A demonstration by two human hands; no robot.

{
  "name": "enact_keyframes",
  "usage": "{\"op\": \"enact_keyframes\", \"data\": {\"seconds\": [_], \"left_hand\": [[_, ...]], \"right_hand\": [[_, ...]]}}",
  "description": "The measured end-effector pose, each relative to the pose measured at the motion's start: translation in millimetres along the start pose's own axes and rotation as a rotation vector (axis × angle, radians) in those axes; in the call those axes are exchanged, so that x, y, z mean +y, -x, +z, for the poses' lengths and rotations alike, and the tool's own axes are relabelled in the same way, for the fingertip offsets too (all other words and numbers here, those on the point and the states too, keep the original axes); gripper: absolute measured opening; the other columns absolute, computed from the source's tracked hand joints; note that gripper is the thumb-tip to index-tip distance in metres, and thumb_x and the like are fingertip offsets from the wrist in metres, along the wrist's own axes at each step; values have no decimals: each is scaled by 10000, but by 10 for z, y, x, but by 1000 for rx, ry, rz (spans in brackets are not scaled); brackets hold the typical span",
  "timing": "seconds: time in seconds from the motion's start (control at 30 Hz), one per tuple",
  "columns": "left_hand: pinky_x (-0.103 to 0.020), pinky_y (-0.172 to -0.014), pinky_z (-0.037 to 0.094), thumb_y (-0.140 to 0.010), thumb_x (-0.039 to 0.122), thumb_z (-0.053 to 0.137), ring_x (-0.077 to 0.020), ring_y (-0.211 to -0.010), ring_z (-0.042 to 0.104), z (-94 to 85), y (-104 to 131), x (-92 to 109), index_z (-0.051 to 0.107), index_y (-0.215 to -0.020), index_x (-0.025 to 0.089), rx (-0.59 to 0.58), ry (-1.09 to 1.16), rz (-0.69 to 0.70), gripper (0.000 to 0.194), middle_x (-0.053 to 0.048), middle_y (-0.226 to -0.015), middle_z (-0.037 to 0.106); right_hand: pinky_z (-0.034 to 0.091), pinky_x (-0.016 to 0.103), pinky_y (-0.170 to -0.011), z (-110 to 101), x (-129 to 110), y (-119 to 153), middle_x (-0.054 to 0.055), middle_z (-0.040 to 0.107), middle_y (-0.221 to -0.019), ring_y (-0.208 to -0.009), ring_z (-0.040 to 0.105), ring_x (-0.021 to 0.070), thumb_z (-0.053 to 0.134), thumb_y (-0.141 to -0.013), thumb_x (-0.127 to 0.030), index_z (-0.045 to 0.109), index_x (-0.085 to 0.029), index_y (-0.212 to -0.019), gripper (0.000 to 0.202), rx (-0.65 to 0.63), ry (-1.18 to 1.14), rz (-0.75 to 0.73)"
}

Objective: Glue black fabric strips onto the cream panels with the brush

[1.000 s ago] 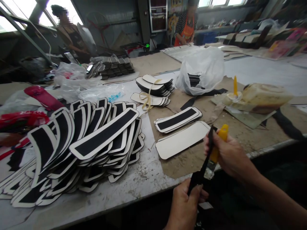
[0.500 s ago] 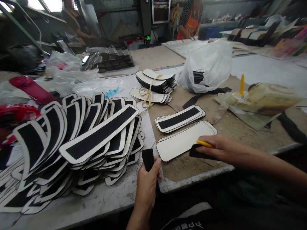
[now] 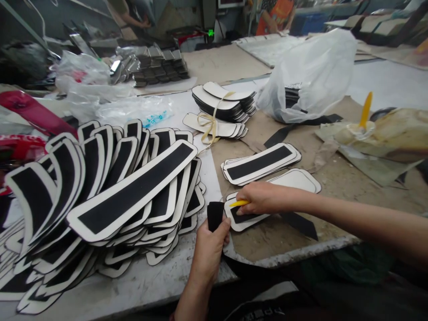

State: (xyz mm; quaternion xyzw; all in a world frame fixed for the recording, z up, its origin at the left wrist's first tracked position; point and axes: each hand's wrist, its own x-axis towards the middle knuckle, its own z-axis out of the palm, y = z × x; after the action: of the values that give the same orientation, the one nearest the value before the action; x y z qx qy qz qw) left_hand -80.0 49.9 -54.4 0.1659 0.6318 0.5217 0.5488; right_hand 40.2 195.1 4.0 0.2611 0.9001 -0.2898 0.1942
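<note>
My left hand grips a black strip by the left end of a white curved piece. My right hand is closed round a yellow tool and lies over that white piece, where part of a black strip shows under the fingers. Another black strip lies below my right wrist, near the table edge. Just behind, a small stack of white pieces has a black strip on top. My right forearm covers part of the nearer white stack.
A large pile of white-edged black pieces fills the left. Behind stand a tied stack, a plastic bag and a container with a yellow stick. Two people are at the back, partly visible.
My right hand has moved left across the white piece, and a black strip now lies on it. My left hand stays on its strip. The view has shifted slightly.
</note>
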Motion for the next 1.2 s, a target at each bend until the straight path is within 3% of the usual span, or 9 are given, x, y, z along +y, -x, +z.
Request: {"op": "enact_keyframes", "data": {"seconds": [0.47, 0.93, 1.07, 1.2], "left_hand": [[-200, -450, 303, -702, 393, 704, -72, -460, 386, 48, -56, 6, 526, -686, 151, 17, -35, -26, 301, 56, -500, 442], [-172, -347, 225, -639, 374, 705, -60, -350, 329, 174, -110, -45, 478, -648, 177, 162, -86, -8, 300, 85, -385, 407], [-166, -345, 222, -658, 344, 683, -55, -342, 316, 189, -123, -70, 470, -660, 181, 181, -98, 12, 268, 96, -372, 393], [-166, -345, 226, -653, 340, 690, -57, -343, 327, 199, -135, -87, 473, -667, 180, 193, -87, 19, 270, 95, -375, 403]], "right_hand": [[306, 230, -479, -65, -99, -73, 97, 691, -753, -600, 582, 170, 545, -775, -372, 714, -131, -876, 311, -40, 59, 37], [335, 247, -504, -23, -146, -51, 147, 703, -832, -696, 633, 226, 585, -741, -401, 707, -98, -956, 391, 17, 119, 32], [321, 254, -520, -111, 40, 225, 135, 687, -826, -727, 621, 235, 600, -741, -377, 699, -115, -903, 324, 20, 175, 97], [335, 251, -558, -185, 525, 738, 83, 653, -782, -698, 592, 195, 532, -800, -334, 654, -155, -832, 218, 90, 121, 239]]}}
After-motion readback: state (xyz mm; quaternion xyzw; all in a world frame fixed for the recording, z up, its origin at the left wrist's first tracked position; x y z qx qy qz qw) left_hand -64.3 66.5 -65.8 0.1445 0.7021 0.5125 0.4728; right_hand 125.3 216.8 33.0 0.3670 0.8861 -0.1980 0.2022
